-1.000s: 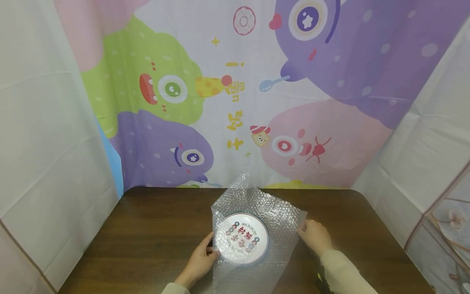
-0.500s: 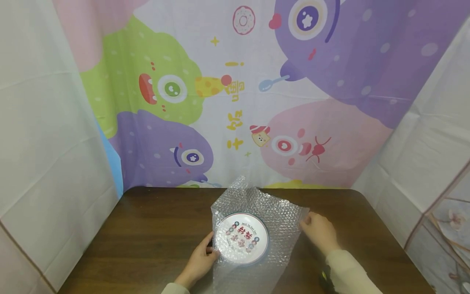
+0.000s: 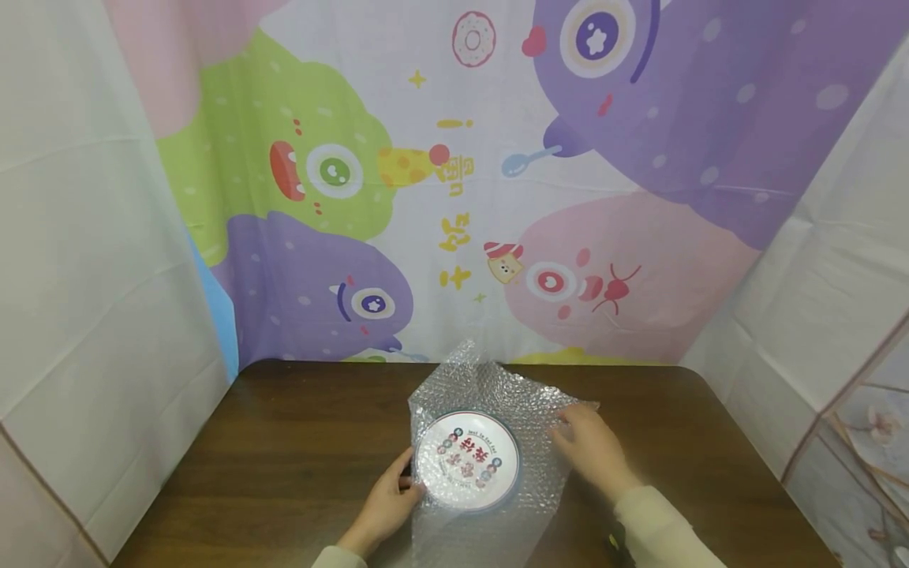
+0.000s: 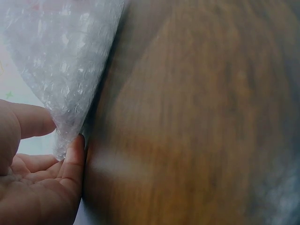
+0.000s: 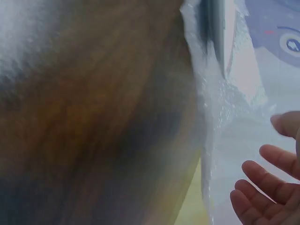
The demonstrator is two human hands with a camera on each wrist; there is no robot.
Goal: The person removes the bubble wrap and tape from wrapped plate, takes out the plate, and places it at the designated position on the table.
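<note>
A round white plate (image 3: 466, 461) with a blue-red rim, red characters and small printed figures lies on a sheet of clear bubble wrap (image 3: 497, 386). A flap of the wrap covers the plate's left part. My left hand (image 3: 387, 501) pinches the wrap at the plate's left edge; in the left wrist view, the thumb and fingers of that hand (image 4: 42, 173) close on the folded wrap (image 4: 70, 61). Over the sheet's right side hovers my right hand (image 3: 592, 446). The right wrist view shows this hand (image 5: 269, 183) with spread, relaxed fingers, apart from the wrap edge (image 5: 204, 93).
Everything rests on a dark brown wooden table (image 3: 284, 450). A small dark object with a yellow-green part (image 3: 614, 543) lies beside the right sleeve, partly hidden. Behind the table hangs a cartoon-printed curtain (image 3: 426, 197), with pale cloth (image 3: 92, 237) at the sides.
My right hand has let go of the wrap's right corner and moved left over the sheet. Before that it drew the corner slightly right. The left hand and plate have stayed put.
</note>
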